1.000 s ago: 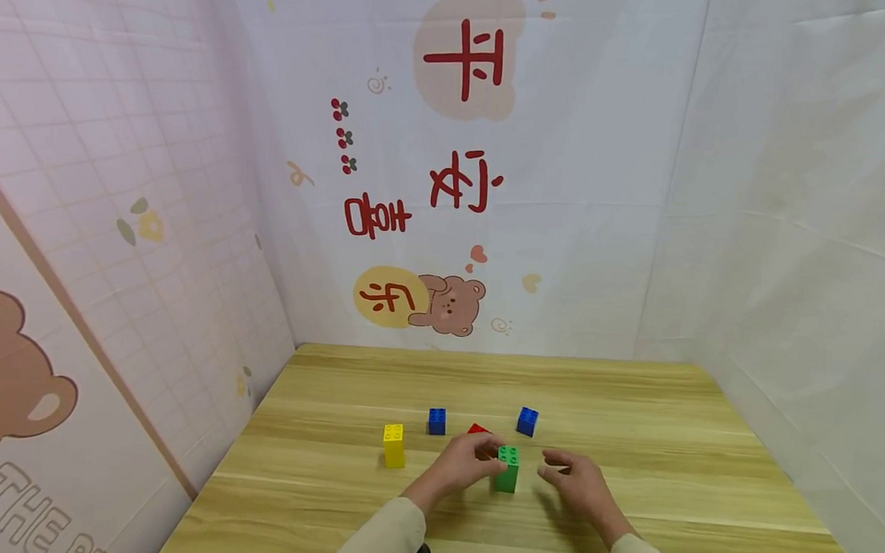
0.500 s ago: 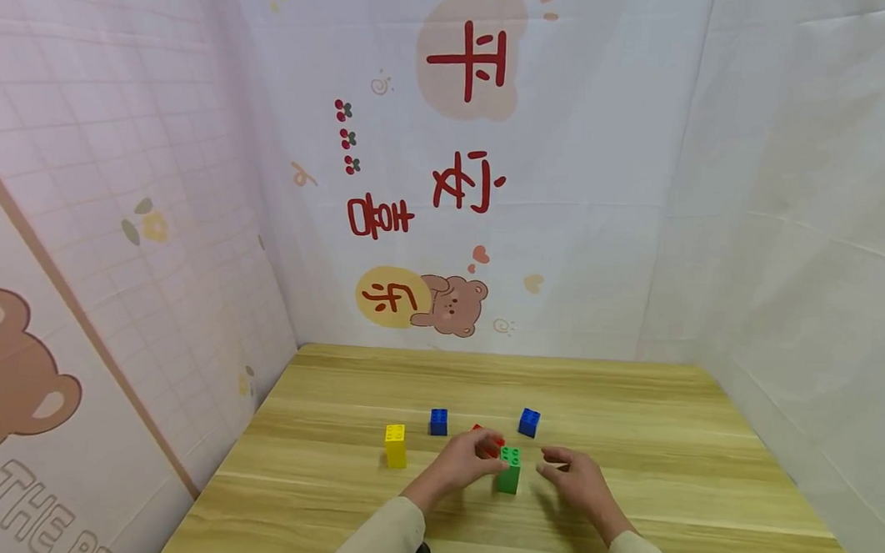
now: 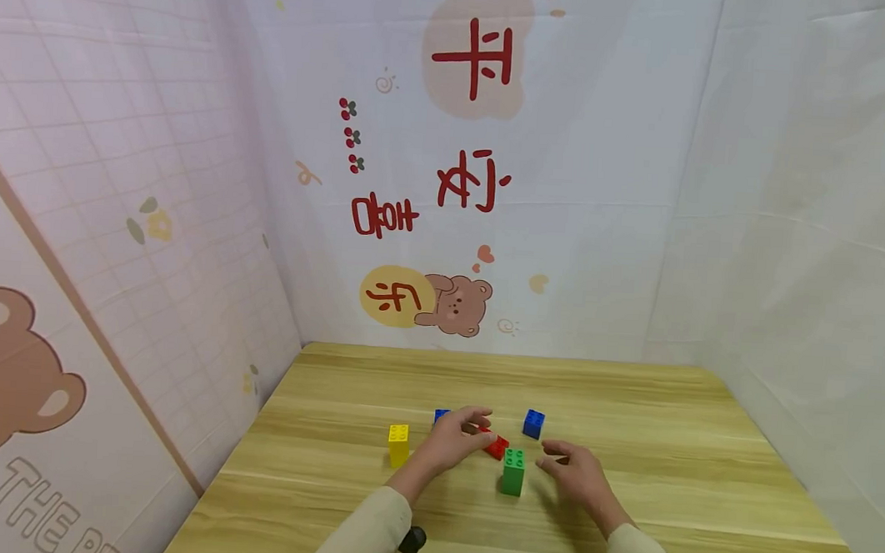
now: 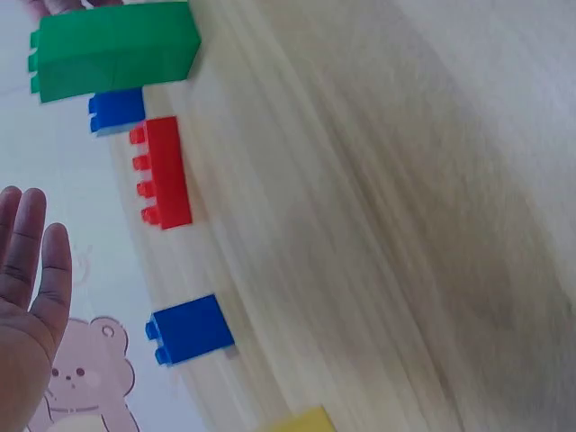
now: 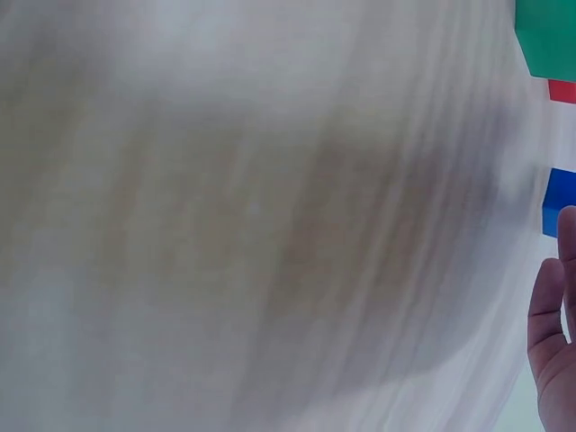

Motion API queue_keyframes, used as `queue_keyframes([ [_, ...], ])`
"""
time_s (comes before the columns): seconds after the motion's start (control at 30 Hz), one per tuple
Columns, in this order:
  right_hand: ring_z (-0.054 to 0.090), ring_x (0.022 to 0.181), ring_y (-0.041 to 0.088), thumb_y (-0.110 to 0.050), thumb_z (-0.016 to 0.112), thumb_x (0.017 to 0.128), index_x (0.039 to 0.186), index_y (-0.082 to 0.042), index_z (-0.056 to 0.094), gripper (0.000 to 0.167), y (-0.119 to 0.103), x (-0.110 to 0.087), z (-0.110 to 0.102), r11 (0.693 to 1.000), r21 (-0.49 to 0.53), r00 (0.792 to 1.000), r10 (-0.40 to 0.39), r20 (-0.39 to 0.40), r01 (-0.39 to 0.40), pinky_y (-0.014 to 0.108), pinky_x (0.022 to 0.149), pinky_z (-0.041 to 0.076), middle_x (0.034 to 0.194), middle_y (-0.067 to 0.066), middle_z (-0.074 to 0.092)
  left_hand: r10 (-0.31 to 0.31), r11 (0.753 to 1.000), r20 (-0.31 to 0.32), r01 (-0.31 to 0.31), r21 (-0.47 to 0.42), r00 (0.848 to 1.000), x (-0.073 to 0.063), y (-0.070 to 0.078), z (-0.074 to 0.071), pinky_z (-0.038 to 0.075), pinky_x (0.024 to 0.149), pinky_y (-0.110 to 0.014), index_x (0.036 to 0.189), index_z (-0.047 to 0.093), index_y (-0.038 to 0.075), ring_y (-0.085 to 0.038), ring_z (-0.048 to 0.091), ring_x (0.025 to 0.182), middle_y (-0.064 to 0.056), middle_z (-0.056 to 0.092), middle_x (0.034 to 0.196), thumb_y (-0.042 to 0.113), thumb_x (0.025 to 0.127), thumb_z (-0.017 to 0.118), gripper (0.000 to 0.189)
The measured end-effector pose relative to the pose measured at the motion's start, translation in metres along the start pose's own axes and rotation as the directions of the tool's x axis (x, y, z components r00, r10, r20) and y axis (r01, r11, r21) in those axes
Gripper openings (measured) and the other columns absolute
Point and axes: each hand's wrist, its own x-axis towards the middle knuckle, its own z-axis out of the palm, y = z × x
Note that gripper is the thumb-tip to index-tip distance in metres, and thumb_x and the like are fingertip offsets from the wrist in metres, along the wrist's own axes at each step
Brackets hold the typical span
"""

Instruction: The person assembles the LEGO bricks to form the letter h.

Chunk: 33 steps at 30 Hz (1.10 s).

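A tall green block stands upright on the wooden table between the two hands. My left hand hovers to its left, fingers extended and holding nothing. Just right of those fingers lies a flat red building brick, partly covered by them in the head view but fully seen in the left wrist view. One blue brick is half hidden behind the left hand. To the right of the green block, my right hand is held with fingers loosely bent and apart from any block. A second blue brick sits beyond its fingertips.
On the left stands a tall yellow block, near the left forearm. The wooden table meets a printed cloth backdrop at its far edge, and cloth walls rise on both sides.
My left hand has let go of the green block and moved left and slightly away, so more of the red brick shows. The green block stays standing. My right hand has barely moved.
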Motion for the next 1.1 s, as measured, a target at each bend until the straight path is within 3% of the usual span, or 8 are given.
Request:
queue_keyframes([
  [0.2, 0.065, 0.104, 0.034, -0.020, 0.073, 0.092, 0.125, 0.003, 0.066, 0.041, -0.004, 0.011, 0.001, 1.000, -0.003, 1.000, -0.027, -0.001, 0.027, 0.049, 0.088, 0.052, 0.120, 0.018, 0.067, 0.037, 0.999, -0.046, -0.038, -0.026, 0.998, -0.004, -0.003, -0.017, 0.054, 0.084, -0.036, 0.133, 0.062, 0.015, -0.025, 0.063, 0.107, -0.008, 0.065, 0.121, 0.026, 0.096, 0.068, 0.039],
  [0.43, 0.065, 0.101, 0.030, -0.027, 0.075, 0.090, 0.124, 0.002, 0.067, 0.045, -0.006, 0.023, 0.003, 1.000, 0.012, 1.000, -0.027, 0.016, 0.027, 0.044, 0.084, 0.054, 0.122, 0.017, 0.067, 0.031, 0.999, -0.099, -0.033, -0.024, 0.995, -0.014, 0.000, -0.038, 0.053, 0.086, -0.039, 0.135, 0.060, 0.015, -0.022, 0.061, 0.109, -0.006, 0.063, 0.125, 0.027, 0.096, 0.067, 0.041],
  [0.7, 0.063, 0.104, 0.031, -0.030, 0.075, 0.090, 0.125, 0.002, 0.066, 0.048, -0.007, 0.034, 0.001, 0.999, -0.013, 0.999, -0.029, 0.040, 0.029, 0.044, 0.086, 0.053, 0.123, 0.018, 0.065, 0.062, 0.998, -0.219, -0.066, -0.014, 0.974, -0.018, -0.003, -0.065, 0.048, 0.095, -0.044, 0.134, 0.061, 0.010, -0.024, 0.060, 0.110, -0.008, 0.065, 0.122, 0.020, 0.097, 0.066, 0.038],
  [0.9, 0.062, 0.106, 0.032, -0.034, 0.075, 0.089, 0.127, 0.001, 0.065, 0.052, -0.008, 0.043, 0.004, 0.999, -0.023, 0.997, -0.039, 0.072, 0.041, 0.048, 0.088, 0.052, 0.122, 0.019, 0.065, 0.023, 1.000, -0.297, -0.024, 0.001, 0.955, -0.028, -0.015, -0.087, 0.048, 0.096, -0.044, 0.134, 0.062, 0.012, -0.023, 0.059, 0.112, -0.009, 0.065, 0.125, 0.022, 0.097, 0.067, 0.039],
  [1.1, 0.061, 0.109, 0.031, -0.035, 0.077, 0.087, 0.129, 0.001, 0.064, 0.056, -0.007, 0.048, 0.012, 0.999, -0.022, 0.992, -0.044, 0.119, 0.047, 0.050, 0.095, 0.049, 0.122, 0.016, 0.066, -0.048, 0.998, -0.330, 0.055, 0.011, 0.943, -0.040, -0.033, -0.101, 0.047, 0.098, -0.046, 0.133, 0.062, 0.012, -0.027, 0.056, 0.118, -0.007, 0.063, 0.128, 0.026, 0.094, 0.070, 0.042],
])
